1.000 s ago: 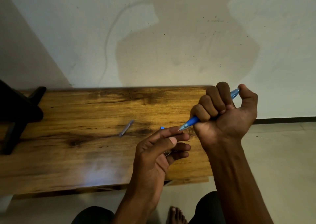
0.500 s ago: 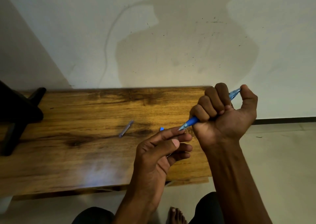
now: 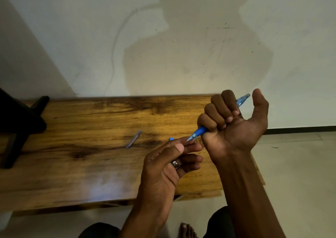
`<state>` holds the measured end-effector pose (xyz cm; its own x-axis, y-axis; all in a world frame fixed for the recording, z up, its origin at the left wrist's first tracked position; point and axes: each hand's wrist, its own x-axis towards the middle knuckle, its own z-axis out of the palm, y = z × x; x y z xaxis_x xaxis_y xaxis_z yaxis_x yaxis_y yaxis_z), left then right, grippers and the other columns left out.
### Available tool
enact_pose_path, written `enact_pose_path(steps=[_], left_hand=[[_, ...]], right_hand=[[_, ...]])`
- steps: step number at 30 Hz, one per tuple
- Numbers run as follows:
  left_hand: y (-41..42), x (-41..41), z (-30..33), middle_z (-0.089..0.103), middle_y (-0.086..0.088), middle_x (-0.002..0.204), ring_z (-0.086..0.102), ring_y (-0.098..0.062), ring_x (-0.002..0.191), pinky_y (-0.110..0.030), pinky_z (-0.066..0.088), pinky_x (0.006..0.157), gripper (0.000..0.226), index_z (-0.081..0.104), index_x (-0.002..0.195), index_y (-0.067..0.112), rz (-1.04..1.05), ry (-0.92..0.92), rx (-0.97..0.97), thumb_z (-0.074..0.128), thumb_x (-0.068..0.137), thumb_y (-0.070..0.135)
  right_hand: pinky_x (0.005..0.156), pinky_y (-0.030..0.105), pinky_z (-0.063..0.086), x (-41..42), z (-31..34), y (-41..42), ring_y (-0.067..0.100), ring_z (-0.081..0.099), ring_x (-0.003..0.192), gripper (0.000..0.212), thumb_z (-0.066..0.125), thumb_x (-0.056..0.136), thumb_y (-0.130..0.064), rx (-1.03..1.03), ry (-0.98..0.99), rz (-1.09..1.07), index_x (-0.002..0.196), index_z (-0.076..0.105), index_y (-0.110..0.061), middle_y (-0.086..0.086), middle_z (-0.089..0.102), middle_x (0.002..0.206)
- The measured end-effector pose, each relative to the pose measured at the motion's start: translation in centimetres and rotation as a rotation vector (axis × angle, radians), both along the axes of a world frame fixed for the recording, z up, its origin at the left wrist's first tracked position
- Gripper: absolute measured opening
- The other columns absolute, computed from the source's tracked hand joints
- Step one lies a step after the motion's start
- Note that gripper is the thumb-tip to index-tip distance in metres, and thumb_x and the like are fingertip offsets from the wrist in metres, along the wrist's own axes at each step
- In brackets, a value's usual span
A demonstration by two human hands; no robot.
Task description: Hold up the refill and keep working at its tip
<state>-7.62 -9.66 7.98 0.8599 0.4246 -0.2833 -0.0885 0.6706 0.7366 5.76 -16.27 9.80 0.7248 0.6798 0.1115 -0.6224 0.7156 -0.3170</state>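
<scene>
My right hand (image 3: 234, 125) grips a blue pen (image 3: 198, 132) in its fist above the right end of a wooden bench (image 3: 81, 165). The thumb stands free, off the pen's rear end. The pen's tip points down left and meets the fingertips of my left hand (image 3: 169, 163). That hand's thumb and forefinger pinch together at the tip; whether they hold something small there is hidden. A ring sits on one left finger. A small blue piece (image 3: 171, 139) lies on the bench just past my left fingertips.
A thin grey-purple stick-like part (image 3: 133, 139) lies on the bench left of my hands. A dark object (image 3: 16, 121) stands on the bench's left end. A white wall rises behind; a tiled floor (image 3: 300, 174) is at the right. My knees and a bare foot show below.
My right thumb has lifted away from the pen's rear end. The left fingers have shifted slightly at the tip. The bench items have not moved.
</scene>
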Motion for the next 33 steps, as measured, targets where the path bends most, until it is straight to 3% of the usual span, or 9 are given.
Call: enact_pose_path(steps=[3, 7, 13, 19, 23, 26, 28, 30, 33], left_hand=[[-0.2, 0.2, 0.5, 0.080, -0.015, 0.087, 0.074, -0.020, 0.071, -0.029, 0.061, 0.064, 0.026, 0.083, 0.086, 0.012, 0.029, 0.034, -0.001, 0.063, 0.077, 0.026], [-0.4, 0.5, 0.6, 0.079, -0.010, 0.081, 0.072, -0.016, 0.065, -0.027, 0.060, 0.061, 0.011, 0.083, 0.082, 0.012, 0.037, 0.089, 0.048, 0.078, 0.078, 0.021], [0.0, 0.3, 0.1, 0.079, -0.012, 0.081, 0.070, -0.015, 0.064, -0.027, 0.059, 0.061, 0.019, 0.084, 0.081, 0.012, 0.034, 0.111, 0.055, 0.071, 0.069, 0.021], [0.6, 0.3, -0.5, 0.080, -0.015, 0.084, 0.072, -0.016, 0.065, -0.028, 0.060, 0.062, 0.021, 0.083, 0.084, 0.011, 0.062, 0.142, 0.125, 0.073, 0.068, 0.020], [0.5, 0.4, -1.8, 0.081, -0.013, 0.085, 0.070, -0.017, 0.066, -0.031, 0.059, 0.065, 0.016, 0.084, 0.082, 0.016, 0.127, 0.250, 0.151, 0.076, 0.070, 0.022], [0.4, 0.4, -3.4, 0.082, -0.010, 0.087, 0.069, -0.021, 0.073, -0.035, 0.057, 0.072, 0.018, 0.082, 0.090, 0.017, 0.176, 0.371, 0.168, 0.078, 0.075, 0.025], [0.3, 0.6, -4.5, 0.082, -0.003, 0.082, 0.070, -0.017, 0.071, -0.030, 0.057, 0.068, 0.009, 0.081, 0.090, 0.022, 0.194, 0.458, 0.250, 0.075, 0.084, 0.023], [0.4, 0.8, -5.8, 0.081, 0.004, 0.077, 0.070, -0.010, 0.067, -0.026, 0.056, 0.063, 0.008, 0.079, 0.085, 0.028, 0.192, 0.531, 0.371, 0.072, 0.088, 0.025], [0.9, 1.3, -7.9, 0.079, 0.009, 0.080, 0.072, -0.010, 0.082, -0.025, 0.056, 0.072, 0.008, 0.078, 0.087, 0.034, 0.103, 0.626, 0.618, 0.071, 0.089, 0.031]], right_hand=[[0.040, 0.022, 0.018, -0.1, 0.1, 0.0, 0.007, 0.017, 0.042, 0.059, 0.027, 0.097, -0.059, -0.001, -0.001, 0.032, 0.057, 0.034, -0.017, -0.006, 0.021, 0.052], [0.039, 0.021, 0.018, -0.4, 0.1, 0.4, 0.007, 0.017, 0.041, 0.057, 0.026, 0.100, -0.055, -0.022, -0.013, 0.051, 0.059, 0.035, -0.016, -0.006, 0.022, 0.052], [0.043, 0.024, 0.016, -0.6, -0.1, 0.5, 0.008, 0.019, 0.043, 0.057, 0.025, 0.101, -0.055, -0.107, -0.079, 0.045, 0.062, 0.036, -0.014, -0.005, 0.037, 0.049], [0.047, 0.025, 0.019, -0.6, -0.4, 0.8, 0.009, 0.024, 0.048, 0.056, 0.026, 0.100, -0.055, -0.210, -0.130, 0.019, 0.066, 0.040, -0.012, -0.003, 0.036, 0.054], [0.055, 0.030, 0.037, -0.6, -2.0, 1.5, 0.016, 0.046, 0.057, 0.050, 0.030, 0.101, -0.051, -0.486, -0.160, -0.023, 0.083, 0.052, -0.009, 0.003, 0.046, 0.064], [0.064, 0.034, 0.044, -0.6, -4.5, 2.0, 0.020, 0.051, 0.069, 0.034, 0.035, 0.099, -0.037, -0.972, -0.379, -0.072, 0.091, 0.057, -0.013, 0.003, 0.054, 0.072], [0.066, 0.034, 0.045, -0.6, -6.5, 2.3, 0.017, 0.052, 0.072, 0.028, 0.042, 0.099, -0.036, -1.262, -0.528, -0.017, 0.099, 0.062, -0.016, 0.000, 0.055, 0.079], [0.064, 0.034, 0.048, -0.4, -8.3, 2.2, 0.015, 0.057, 0.067, 0.025, 0.049, 0.102, -0.031, -1.359, -0.574, 0.055, 0.102, 0.066, -0.013, 0.001, 0.059, 0.078], [0.070, 0.044, 0.057, 0.4, -10.2, 2.4, 0.022, 0.069, 0.069, 0.025, 0.058, 0.100, -0.029, -1.502, -0.659, 0.086, 0.096, 0.071, -0.008, 0.010, 0.071, 0.080]])
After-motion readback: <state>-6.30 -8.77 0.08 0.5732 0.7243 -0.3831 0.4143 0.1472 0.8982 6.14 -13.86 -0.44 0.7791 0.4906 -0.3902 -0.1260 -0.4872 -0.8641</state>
